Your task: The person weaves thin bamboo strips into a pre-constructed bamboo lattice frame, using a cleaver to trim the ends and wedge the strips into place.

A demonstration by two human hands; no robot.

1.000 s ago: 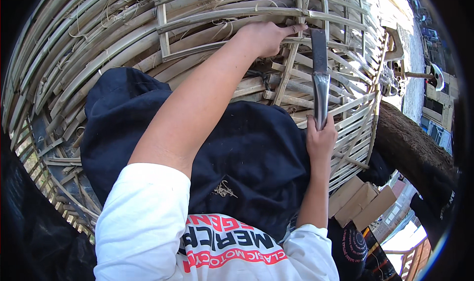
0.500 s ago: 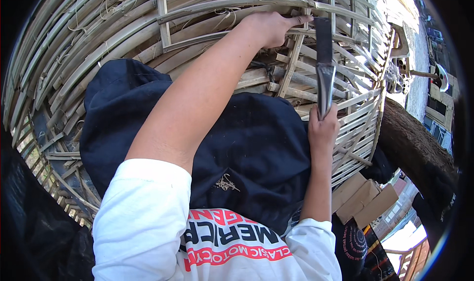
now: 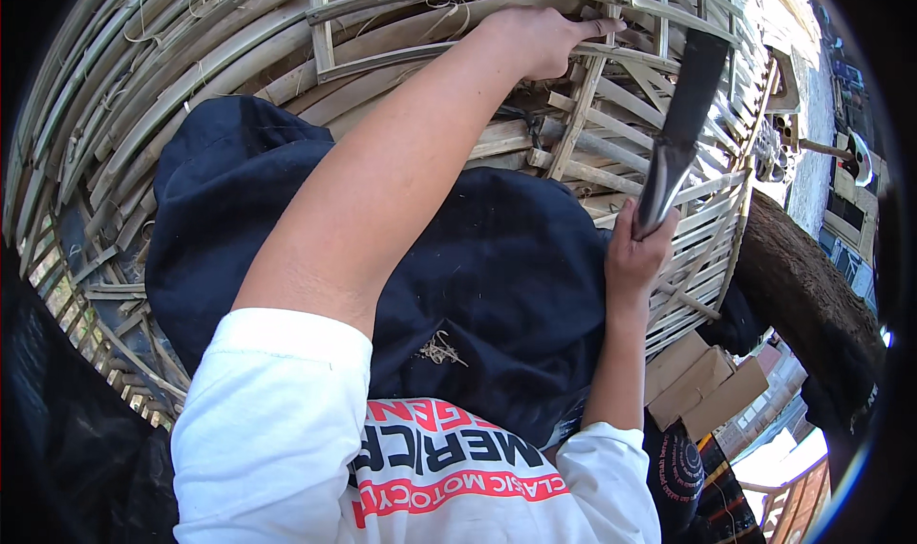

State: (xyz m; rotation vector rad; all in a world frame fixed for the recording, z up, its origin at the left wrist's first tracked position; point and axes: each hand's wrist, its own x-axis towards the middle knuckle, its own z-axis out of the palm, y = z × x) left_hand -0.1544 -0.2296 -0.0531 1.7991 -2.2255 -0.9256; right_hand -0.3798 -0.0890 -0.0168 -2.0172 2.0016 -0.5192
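Knife (image 3: pixel 680 133) gripped in R hand (image 3: pixel 640 257), fingers wrapped round shiny hdl (image 3: pixel 661 192), just R of dk cloth (image 3: pixel 487 277). Blade pointed away, beyond cloth's far edge. L hand (image 3: pixel 540 42) placed beyond cloth, at bamboo lattice (image 3: pixel 578 114); index extended, others curled, grip can't be told. Pale shavings (image 3: pixel 439 348) clustered on cloth, nr side.

- Brown log (image 3: pixel 807 281), at the right of the frame
- Cardboard (image 3: pixel 695 391), lower right
- Dark sheeting (image 3: pixel 81 429), lower left
- Roundish white thing (image 3: pixel 861 162), upper right, too small to name surely
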